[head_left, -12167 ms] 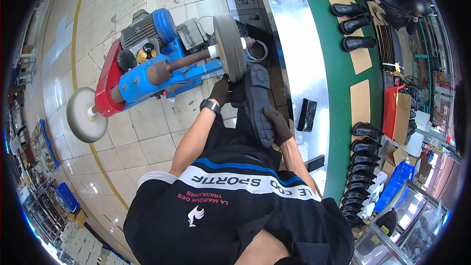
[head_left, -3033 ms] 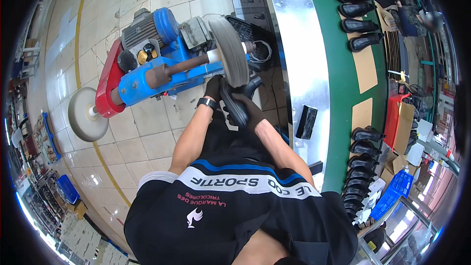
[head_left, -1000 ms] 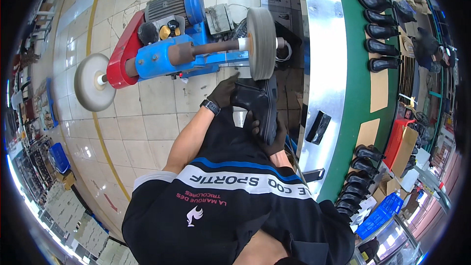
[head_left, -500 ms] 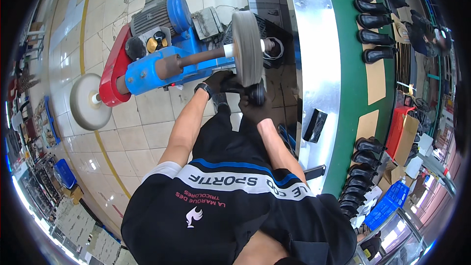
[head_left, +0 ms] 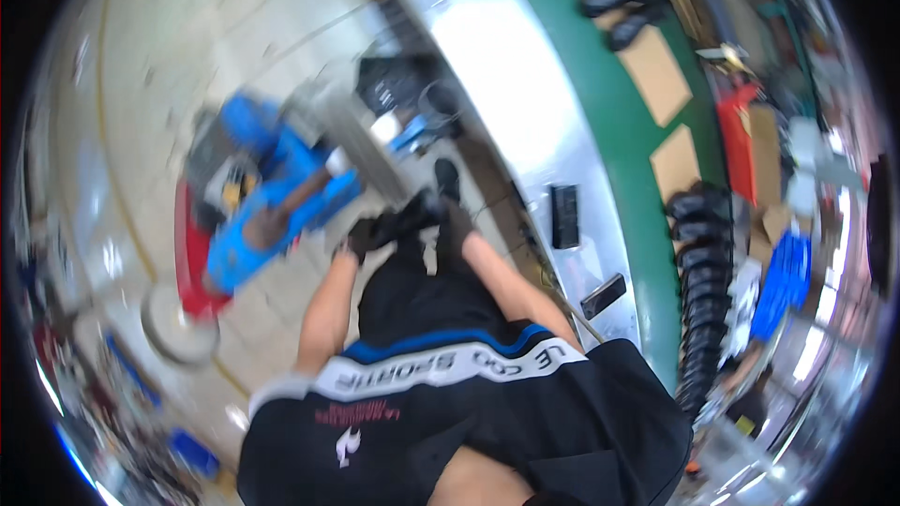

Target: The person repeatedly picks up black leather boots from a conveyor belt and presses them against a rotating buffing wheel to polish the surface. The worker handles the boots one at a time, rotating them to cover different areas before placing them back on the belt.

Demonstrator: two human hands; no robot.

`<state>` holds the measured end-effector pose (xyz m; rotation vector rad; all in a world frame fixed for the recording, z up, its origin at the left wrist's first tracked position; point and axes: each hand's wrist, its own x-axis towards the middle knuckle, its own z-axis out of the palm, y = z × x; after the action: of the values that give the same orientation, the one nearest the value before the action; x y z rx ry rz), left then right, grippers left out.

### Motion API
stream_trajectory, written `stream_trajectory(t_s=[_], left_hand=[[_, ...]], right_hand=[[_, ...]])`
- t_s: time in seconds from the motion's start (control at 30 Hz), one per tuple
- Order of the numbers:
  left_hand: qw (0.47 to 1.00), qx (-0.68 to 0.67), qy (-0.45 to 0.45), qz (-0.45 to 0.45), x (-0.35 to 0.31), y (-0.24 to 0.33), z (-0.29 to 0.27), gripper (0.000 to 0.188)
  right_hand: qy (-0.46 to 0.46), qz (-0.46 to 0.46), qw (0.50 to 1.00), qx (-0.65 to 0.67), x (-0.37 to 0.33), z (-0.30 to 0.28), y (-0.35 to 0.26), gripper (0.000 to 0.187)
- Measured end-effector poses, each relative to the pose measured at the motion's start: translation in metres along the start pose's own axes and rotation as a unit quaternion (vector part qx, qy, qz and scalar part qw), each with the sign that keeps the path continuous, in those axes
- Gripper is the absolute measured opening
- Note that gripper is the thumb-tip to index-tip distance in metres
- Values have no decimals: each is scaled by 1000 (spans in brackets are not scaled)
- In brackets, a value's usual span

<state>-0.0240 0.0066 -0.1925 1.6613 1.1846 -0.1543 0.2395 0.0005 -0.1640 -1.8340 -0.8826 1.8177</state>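
Observation:
A black shoe (head_left: pixel 412 215) is held between my two dark-gloved hands, just in front of my thighs. My left hand (head_left: pixel 362 236) grips one end of it and my right hand (head_left: pixel 454 227) the other; blur hides the single fingers. Close beyond the shoe stands the grey buffing wheel (head_left: pixel 361 136), on the shaft of a blue and red polishing machine (head_left: pixel 277 215). A narrow gap seems to part shoe and wheel, though the smear leaves contact uncertain.
On my right runs a shiny metal ledge (head_left: pixel 511 66) bearing a black box (head_left: pixel 564 215) and a phone-like dark slab (head_left: pixel 603 296). Beyond it lies a green belt (head_left: pixel 553 28) with cardboard sheets (head_left: pixel 656 75) and a row of black shoes (head_left: pixel 703 290). A second pale wheel (head_left: pixel 178 326) stands at left.
My view has turned, so the machine sits lower and further left. Both hands have drawn the shoe back from under the wheel toward my body. The dark slab on the ledge now shows.

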Motion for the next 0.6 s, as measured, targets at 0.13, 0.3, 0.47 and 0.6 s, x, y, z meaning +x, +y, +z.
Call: stream_trajectory(t_s=[0.13, 0.3, 0.47, 0.6], left_hand=[[981, -149, 103, 72, -32, 86, 8, 49], [764, -643, -15, 55, 12, 238, -40, 43], [600, -785, -117, 97, 13, 359, -161, 46], [725, -678, -24, 123, 14, 362, -219, 49]], right_hand=[[34, -139, 976, -162, -123, -88, -143, 57], [201, -134, 958, -152, -177, -210, -172, 55], [403, -107, 866, 275, -130, -379, -125, 38], [421, -212, 674, 569, -90, -480, -122, 45]])
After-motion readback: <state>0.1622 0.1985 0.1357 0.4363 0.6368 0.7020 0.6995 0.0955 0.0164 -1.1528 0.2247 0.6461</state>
